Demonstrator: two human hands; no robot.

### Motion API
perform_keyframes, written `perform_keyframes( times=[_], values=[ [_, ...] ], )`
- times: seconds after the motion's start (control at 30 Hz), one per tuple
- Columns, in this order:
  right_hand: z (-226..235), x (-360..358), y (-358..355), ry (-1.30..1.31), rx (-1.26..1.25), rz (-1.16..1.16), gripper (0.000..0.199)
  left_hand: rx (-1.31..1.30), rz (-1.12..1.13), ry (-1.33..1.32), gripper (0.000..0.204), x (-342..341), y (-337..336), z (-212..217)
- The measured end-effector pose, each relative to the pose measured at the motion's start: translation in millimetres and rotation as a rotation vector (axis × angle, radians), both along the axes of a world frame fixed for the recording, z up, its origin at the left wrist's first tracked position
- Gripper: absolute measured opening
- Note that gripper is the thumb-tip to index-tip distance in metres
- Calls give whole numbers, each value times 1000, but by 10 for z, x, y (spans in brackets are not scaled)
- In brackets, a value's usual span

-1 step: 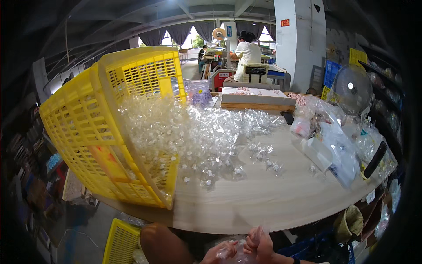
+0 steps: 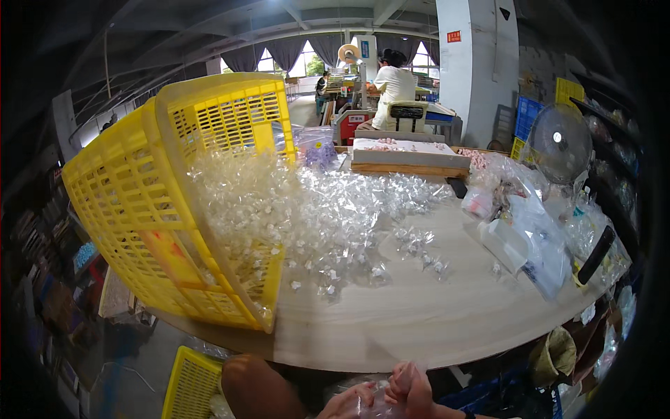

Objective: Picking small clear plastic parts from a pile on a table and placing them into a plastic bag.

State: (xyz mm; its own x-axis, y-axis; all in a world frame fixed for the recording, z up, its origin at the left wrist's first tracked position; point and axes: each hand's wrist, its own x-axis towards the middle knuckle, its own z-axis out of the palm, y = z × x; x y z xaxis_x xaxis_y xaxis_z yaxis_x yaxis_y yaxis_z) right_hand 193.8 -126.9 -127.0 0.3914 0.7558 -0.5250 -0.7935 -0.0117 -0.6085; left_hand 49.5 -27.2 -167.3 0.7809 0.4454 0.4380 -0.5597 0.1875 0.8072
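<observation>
At the lower edge, below the table's front edge, my left hand and my right hand are close together on a clear plastic bag. The fingers of both are closed on its thin film. Anything inside the bag is too blurred to make out. On the table lies a large heap of small clear-wrapped pieces with white bits in them. The heap spills out of a big yellow plastic basket tipped on its side at the left. A few wrapped pieces lie apart from the heap.
A shallow tray with pink pieces stands at the table's back. To the right are plastic bags, a dark phone-like object and a fan. Below left is another yellow basket. A person sits farther back.
My left hand has shifted slightly, nearer to my right hand. The right hand stays almost in place, and the heap and basket are as before.
</observation>
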Motion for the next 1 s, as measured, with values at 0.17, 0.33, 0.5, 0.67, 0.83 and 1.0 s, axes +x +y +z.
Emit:
perform_keyframes(
  times=[0.17,0.33,0.5,0.67,0.83,1.0],
  values=[
    [-318,-4,-56,-653,262,107,18,943,542,419,40,-96,-89,418],
    [-193,-29,-44,-1125,210,251,20,807,526,422,23,-40,-145,-106],
    [190,-85,-65,-523,432,247,35,757,520,395,20,96,-275,-197],
    [-10,46,-92,-605,363,156,34,788,581,373,16,139,-269,-148],
    [216,211,-45,-1353,580,169,24,904,615,580,17,-16,-269,140],
    [-25,312,-79,-1751,468,323,18,630,735,417,19,28,-333,186]
  ],
)
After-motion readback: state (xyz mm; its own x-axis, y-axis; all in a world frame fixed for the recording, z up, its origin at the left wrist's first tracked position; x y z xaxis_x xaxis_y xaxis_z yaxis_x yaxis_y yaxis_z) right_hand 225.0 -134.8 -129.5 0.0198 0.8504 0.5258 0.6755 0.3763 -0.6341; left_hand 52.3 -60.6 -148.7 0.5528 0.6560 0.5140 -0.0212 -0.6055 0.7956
